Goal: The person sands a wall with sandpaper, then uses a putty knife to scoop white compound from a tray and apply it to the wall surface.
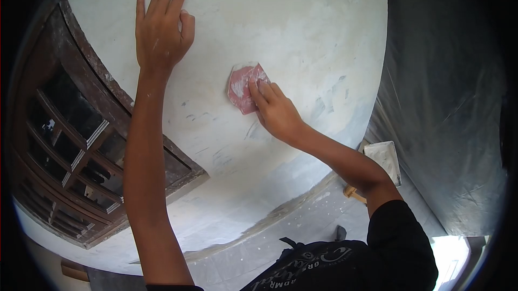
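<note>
My left hand [161,35] lies flat against the pale wall [226,16] at the upper left, its fingers spread and pointing up. White specks mark its skin. Near the middle of the view, my right hand [275,106] grips a reddish-pink pad [241,87] smeared with white, pressed to the wall. The thumb and fingers are closed on the pad's right side. Grey smudges and patches show on the wall around and below the pad.
A brown wooden window frame [70,175] with dark panes is on the left. A tray [382,157] of white material stands at the lower right, beside a wooden handle [353,194]. Plastic sheeting [448,102] hangs on the right; the floor is speckled white.
</note>
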Available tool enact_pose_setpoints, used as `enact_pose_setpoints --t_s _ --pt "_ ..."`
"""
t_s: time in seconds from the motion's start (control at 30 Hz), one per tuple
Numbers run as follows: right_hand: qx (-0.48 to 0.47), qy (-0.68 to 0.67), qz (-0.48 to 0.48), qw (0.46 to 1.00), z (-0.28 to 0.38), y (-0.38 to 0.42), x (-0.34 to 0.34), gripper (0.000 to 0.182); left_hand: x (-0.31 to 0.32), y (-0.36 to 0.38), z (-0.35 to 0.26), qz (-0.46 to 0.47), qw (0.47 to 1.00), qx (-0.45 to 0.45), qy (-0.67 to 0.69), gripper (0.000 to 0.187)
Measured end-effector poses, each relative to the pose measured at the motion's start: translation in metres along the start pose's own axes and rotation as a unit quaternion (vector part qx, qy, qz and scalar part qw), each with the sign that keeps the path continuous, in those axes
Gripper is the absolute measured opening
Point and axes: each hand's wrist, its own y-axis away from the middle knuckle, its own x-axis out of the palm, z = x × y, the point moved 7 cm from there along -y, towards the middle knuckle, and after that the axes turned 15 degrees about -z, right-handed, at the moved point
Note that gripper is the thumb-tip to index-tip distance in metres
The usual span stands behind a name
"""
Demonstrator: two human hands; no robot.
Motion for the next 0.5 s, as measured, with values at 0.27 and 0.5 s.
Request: enact_pose_setpoints --t_s 0.27,0.5 --pt "0.012 0.059 -0.225 0.973 -0.02 -0.121 -0.055 0.058 0.0 0.0 -0.002 0.005 1.0 0.006 -0.014 0.049" --pt "0.007 0.158 -0.035 0.987 0.001 -0.062 -0.001 0.059 -0.002 0.0 -0.002 -0.002 1.0 -0.006 -0.006 0.048"
